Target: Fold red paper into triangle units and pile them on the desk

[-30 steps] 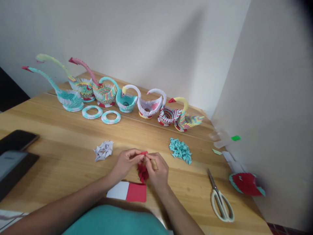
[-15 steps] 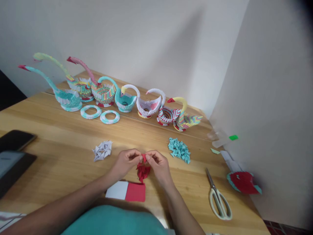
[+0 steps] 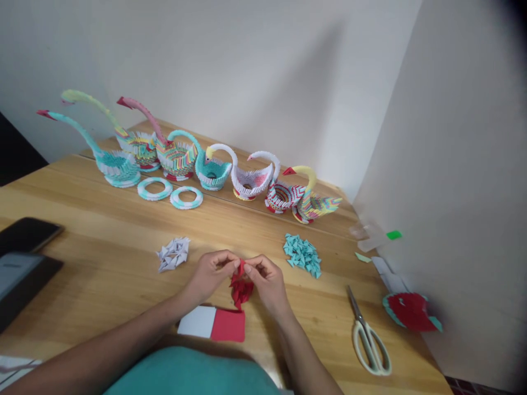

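Between my fingertips is a small red paper piece [image 3: 241, 267], pinched from both sides above the table. My left hand [image 3: 216, 271] grips its left edge with thumb and forefinger; my right hand [image 3: 265, 277] grips the right. Just below lies a pile of folded red paper pieces [image 3: 241, 293], partly hidden by the hands. Nearer my body are a white paper stack [image 3: 197, 322] and a red paper stack [image 3: 228, 324], side by side. White folded pieces [image 3: 173, 254] lie left of my hands, and teal folded pieces [image 3: 302, 254] lie to the right.
Several folded-paper swans [image 3: 212, 170] stand in a row at the back, with two paper rings [image 3: 186, 198] before them. Scissors [image 3: 368, 340] lie at right, near a red and teal paper item [image 3: 411, 311] by the wall. A dark phone [image 3: 27, 236] is at left.
My fingers have shifted slightly on the red paper piece, which now looks narrower between them. The whole view has moved a little; the piles and swans stay put.
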`<state>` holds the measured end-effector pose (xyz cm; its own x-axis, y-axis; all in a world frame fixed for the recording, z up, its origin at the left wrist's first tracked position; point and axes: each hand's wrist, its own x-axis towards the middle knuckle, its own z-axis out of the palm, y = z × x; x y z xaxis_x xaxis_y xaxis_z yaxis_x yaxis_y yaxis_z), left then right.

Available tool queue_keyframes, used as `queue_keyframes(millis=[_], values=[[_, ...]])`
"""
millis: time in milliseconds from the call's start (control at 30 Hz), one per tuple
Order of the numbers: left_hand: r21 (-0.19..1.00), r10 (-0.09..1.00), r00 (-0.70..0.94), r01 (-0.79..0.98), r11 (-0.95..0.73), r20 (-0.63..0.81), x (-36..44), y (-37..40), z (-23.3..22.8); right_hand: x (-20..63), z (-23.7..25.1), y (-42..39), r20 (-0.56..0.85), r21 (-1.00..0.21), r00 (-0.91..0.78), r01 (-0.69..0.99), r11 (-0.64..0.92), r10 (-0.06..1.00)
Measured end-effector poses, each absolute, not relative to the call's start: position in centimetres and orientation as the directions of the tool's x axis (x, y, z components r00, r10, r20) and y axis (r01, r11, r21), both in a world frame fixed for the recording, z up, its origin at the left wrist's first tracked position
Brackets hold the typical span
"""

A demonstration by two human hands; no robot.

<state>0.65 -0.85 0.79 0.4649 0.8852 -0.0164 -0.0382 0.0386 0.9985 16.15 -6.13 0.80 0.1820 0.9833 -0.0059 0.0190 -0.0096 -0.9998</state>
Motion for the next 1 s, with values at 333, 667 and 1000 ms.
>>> queue_keyframes(millis=[333, 667, 1000], values=[[1.000, 0.896, 0.444, -0.006, -0.022, 0.023, 0.8, -1.1, 1.0, 16.2, 0.4, -6.2, -0.015, -0.999, 0.169, 0.032, -0.020, 0.985], [0.967, 0.836, 0.543, -0.162, 0.196, -0.079, 0.7, -0.7, 1.1, 16.5, 0.3, -5.9, -0.026, -1.000, 0.207, -0.012, -0.024, 0.978], [0.999, 0.905, 0.425, 0.048, -0.007, -0.014, 0.8, -1.2, 0.7, 16.2, 0.0, -6.1, -0.016, -0.996, 0.231, 0.077, -0.034, 0.973]])
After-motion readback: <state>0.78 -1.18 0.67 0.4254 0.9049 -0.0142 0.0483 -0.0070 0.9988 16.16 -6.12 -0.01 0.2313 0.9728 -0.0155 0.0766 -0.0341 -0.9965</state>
